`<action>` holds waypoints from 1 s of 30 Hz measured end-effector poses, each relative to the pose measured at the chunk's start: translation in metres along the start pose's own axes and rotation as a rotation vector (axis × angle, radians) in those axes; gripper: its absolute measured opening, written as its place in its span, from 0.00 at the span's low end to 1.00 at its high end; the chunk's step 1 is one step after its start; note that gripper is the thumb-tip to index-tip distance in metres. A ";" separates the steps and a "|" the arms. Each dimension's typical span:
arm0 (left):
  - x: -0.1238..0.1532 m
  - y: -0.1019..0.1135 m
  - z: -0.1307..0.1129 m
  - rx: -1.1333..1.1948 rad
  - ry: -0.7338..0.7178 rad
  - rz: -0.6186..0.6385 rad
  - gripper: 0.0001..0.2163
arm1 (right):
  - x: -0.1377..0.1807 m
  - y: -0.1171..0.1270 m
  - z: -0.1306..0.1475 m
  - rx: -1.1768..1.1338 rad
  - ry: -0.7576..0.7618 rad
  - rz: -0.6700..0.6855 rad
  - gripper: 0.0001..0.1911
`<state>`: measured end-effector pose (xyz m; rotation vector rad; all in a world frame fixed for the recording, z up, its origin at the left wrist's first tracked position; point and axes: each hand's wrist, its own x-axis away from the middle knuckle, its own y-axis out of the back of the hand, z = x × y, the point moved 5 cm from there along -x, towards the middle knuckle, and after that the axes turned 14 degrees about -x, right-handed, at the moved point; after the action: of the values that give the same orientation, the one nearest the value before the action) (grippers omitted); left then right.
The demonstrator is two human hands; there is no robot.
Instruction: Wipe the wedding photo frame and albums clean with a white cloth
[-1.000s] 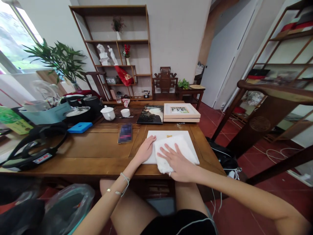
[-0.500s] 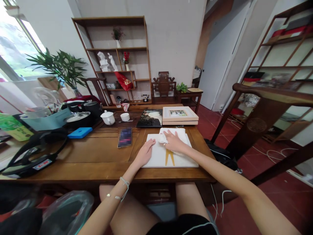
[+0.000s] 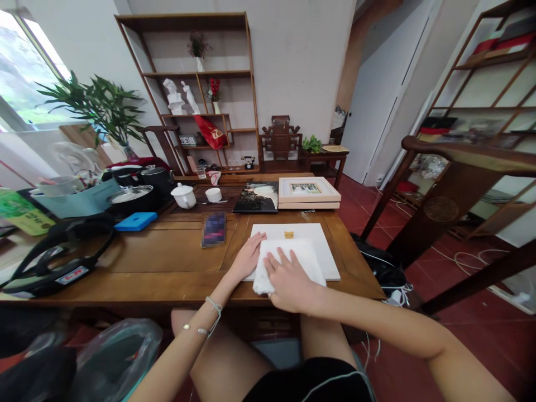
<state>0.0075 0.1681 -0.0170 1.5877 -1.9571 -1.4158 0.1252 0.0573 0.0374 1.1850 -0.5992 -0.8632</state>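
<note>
The right hand [image 3: 288,282] lies flat on a white cloth [image 3: 310,258], fingers spread, not gripping it. The left hand [image 3: 250,255], fingers extended, rests on the left edge of a white board [image 3: 332,267], clasping nothing. The board lies on the table [image 3: 167,245]; the cloth covers its near middle, overlapping its near edge. A small yellow piece [image 3: 288,235] shows just beyond the cloth.

The brown polished-wood desk [image 3: 167,254] carries a white, flat rectangular board [image 3: 307,230] at its near edge, toward the right. Nearer the far right corner lie a stack of pale-framed rectangular pictures [image 3: 310,193] and, just beside it, a glossy black rectangular panel [image 3: 256,197]. Leftward come a dark, blurred flat rectangle [image 3: 214,229], a blue rectangular block [image 3: 136,221] and a black curved headband [image 3: 79,255], this last by the near edge.
</note>
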 end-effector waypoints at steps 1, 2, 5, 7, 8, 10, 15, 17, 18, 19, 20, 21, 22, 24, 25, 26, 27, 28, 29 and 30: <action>0.000 0.001 -0.001 0.008 0.011 0.009 0.19 | -0.009 0.005 -0.007 0.008 -0.041 -0.008 0.37; -0.001 0.001 -0.001 0.019 0.019 0.021 0.19 | -0.018 0.010 -0.013 0.020 -0.087 -0.017 0.36; -0.001 0.004 -0.002 0.064 0.038 0.047 0.19 | -0.042 0.020 -0.023 0.065 -0.208 -0.027 0.35; -0.001 0.005 0.000 0.096 0.052 0.049 0.19 | -0.051 0.019 -0.018 0.090 -0.244 -0.035 0.35; -0.002 0.005 0.001 0.110 0.058 0.049 0.19 | -0.052 0.018 -0.013 0.097 -0.239 -0.045 0.35; -0.002 0.005 0.004 0.127 0.073 0.040 0.19 | -0.048 0.010 0.000 0.100 -0.182 -0.066 0.35; -0.004 0.004 0.002 0.094 0.074 0.023 0.22 | -0.013 -0.015 0.029 0.077 0.114 -0.062 0.39; -0.003 0.004 -0.001 0.069 0.080 0.030 0.24 | 0.001 -0.018 0.029 0.046 0.193 -0.058 0.39; -0.002 0.004 -0.003 0.054 0.085 0.031 0.24 | 0.005 -0.017 0.026 0.027 0.197 -0.054 0.38; -0.002 0.004 -0.005 0.037 0.084 0.029 0.24 | 0.006 -0.014 0.020 0.011 0.174 -0.049 0.36; -0.001 0.004 -0.006 0.018 0.075 0.026 0.23 | 0.005 -0.010 0.012 0.000 0.130 -0.043 0.34; -0.001 0.004 -0.008 -0.002 0.059 0.024 0.22 | 0.001 -0.005 0.003 -0.004 0.074 -0.038 0.32; 0.000 0.004 -0.009 -0.021 0.041 0.026 0.21 | -0.004 0.001 -0.007 -0.001 0.017 -0.037 0.29; 0.000 0.002 -0.011 -0.054 0.013 0.040 0.20 | -0.019 0.016 -0.025 0.005 -0.074 -0.043 0.25; 0.000 0.002 -0.012 -0.065 0.005 0.047 0.20 | -0.028 0.024 -0.034 -0.012 -0.113 -0.044 0.24; 0.000 0.002 -0.012 -0.070 -0.001 0.052 0.19 | -0.037 0.032 -0.042 -0.043 -0.150 -0.043 0.22; 0.000 0.003 -0.013 -0.072 -0.006 0.054 0.19 | -0.045 0.039 -0.049 -0.082 -0.184 -0.041 0.20; 0.000 0.003 -0.014 -0.073 -0.008 0.053 0.19 | -0.054 0.045 -0.055 -0.123 -0.214 -0.040 0.20; 0.000 0.004 -0.015 -0.073 -0.008 0.048 0.19 | -0.062 0.050 -0.059 -0.160 -0.236 -0.042 0.20; 0.000 0.005 -0.015 -0.072 -0.008 0.041 0.19 | -0.071 0.054 -0.062 -0.190 -0.246 -0.047 0.20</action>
<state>0.0150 0.1596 -0.0054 1.5053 -1.9095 -1.4613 0.1491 0.1568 0.0735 0.9313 -0.6742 -1.0915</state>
